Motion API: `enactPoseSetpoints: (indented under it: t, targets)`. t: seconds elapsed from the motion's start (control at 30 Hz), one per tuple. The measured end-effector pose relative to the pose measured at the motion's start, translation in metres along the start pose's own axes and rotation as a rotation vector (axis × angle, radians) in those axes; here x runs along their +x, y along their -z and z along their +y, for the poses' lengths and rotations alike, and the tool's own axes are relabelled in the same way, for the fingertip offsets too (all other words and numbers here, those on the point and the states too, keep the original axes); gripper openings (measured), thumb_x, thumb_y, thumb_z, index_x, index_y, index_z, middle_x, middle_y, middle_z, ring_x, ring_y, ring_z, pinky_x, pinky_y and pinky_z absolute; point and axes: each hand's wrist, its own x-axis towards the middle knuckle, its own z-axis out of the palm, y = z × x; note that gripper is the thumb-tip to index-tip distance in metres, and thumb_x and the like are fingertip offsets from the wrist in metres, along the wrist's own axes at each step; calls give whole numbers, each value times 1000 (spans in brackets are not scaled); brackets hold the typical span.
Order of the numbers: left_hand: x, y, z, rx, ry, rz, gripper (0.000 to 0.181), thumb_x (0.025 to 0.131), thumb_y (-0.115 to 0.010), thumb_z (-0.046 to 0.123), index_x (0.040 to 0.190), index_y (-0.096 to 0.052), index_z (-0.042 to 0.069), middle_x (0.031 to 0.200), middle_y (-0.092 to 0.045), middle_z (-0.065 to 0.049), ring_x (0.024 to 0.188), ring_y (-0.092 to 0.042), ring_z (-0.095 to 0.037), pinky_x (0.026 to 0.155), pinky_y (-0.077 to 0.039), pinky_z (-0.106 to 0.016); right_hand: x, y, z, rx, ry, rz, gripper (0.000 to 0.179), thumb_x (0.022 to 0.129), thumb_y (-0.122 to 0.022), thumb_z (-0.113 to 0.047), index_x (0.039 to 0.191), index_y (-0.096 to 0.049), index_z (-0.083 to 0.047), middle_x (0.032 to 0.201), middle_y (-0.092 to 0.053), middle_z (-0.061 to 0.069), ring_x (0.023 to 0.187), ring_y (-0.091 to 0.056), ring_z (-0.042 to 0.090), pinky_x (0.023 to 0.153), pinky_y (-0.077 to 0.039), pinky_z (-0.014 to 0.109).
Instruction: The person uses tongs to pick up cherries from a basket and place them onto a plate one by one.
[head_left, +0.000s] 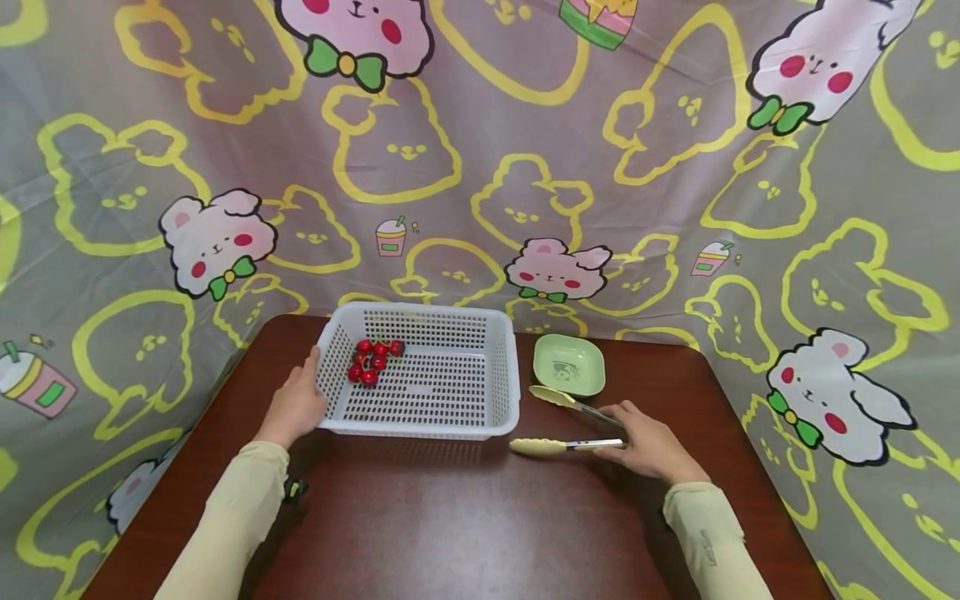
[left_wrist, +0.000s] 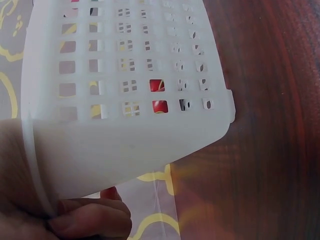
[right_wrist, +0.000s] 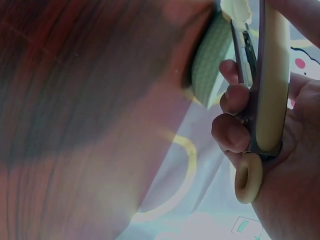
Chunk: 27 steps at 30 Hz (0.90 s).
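Note:
My left hand (head_left: 295,407) grips the left end of a white perforated plastic basket (head_left: 420,431). In the left wrist view its fingers (left_wrist: 95,220) curl at the basket's rim. Several red cherries (head_left: 369,377) lie in the basket's left part, and bits of red show through the holes in the left wrist view. On the right, my right hand (head_left: 651,443) holds a pair of tongs (head_left: 540,447) with cream scalloped tips and metal arms. The tongs are spread, tips pointing left. Fingers wrap the cream-and-dark handle (right_wrist: 272,85) in the right wrist view.
A light green square dish (head_left: 591,360) stands right of the basket, just beyond the upper tong tip. Everything sits on a dark reddish-brown table (head_left: 465,517). A grey curtain (head_left: 480,125) with cartoon animals hangs along the table's back and sides.

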Motion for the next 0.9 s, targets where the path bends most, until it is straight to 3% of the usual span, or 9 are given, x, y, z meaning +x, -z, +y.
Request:
enactPoseSetpoints:
  t: [0.3,0.9]
  targets:
    - [-3,2,2,13,-7,3,82,95,-50,4,164,-6,-2,143,-38,-40,113,-54,-54,102,-41,-69,-9,11,4,17,6,19,62,79,-88,-44,130,-66,-16,112,-63,2,97,-67,25,80,-52,48]
    - [-2,2,4,7,17,-2,81,96,-47,5,165,-4,1,147,-36,-38,113,-54,-53,101,-43,-68,-18,38,7,77,7,79,62,78,-88,-47,128,-64,-19,103,-59,-7,90,-60,22,77,-47,42]
